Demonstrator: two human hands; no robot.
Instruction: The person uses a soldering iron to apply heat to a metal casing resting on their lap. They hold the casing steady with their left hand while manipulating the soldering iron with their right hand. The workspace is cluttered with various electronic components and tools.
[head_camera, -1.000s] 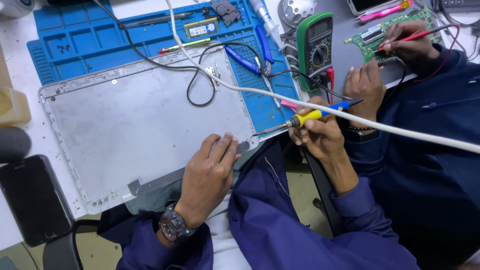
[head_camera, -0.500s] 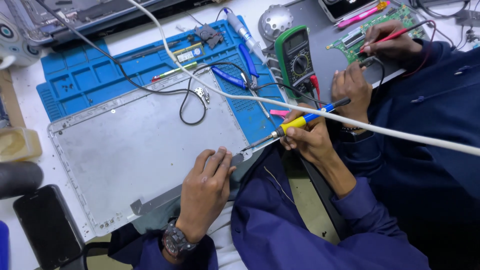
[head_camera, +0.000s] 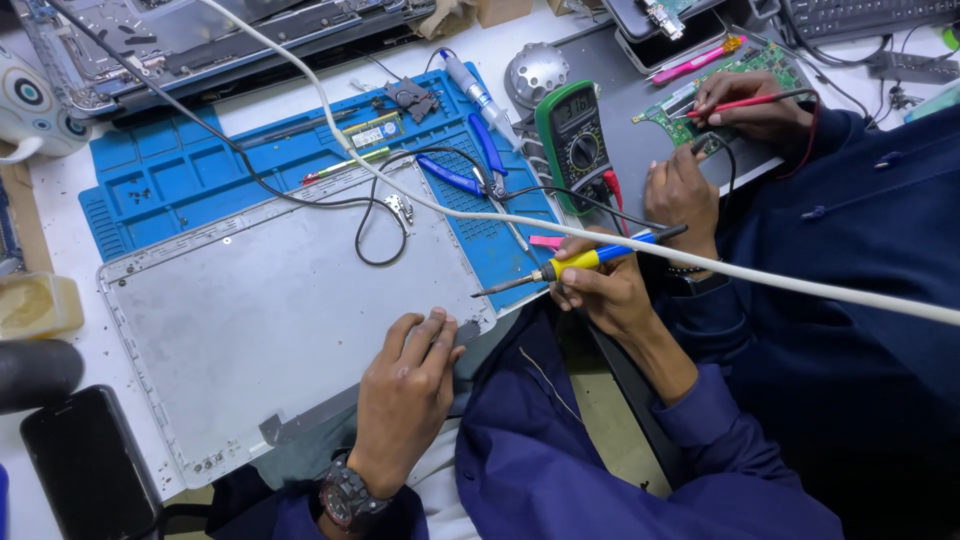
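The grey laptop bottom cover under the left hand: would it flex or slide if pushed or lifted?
The laptop bottom cover looks like a thin, broad sheet, so it probably flexes if lifted by one corner. It overhangs the table edge where the left hand presses it, so it could tip or slide off if released. It likely feels light for its size.

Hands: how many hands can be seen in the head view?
4. The left hand rests on the grey panel; the right hand holds a screwdriver. A co-worker's two hands work at the green board, one holding a red probe.
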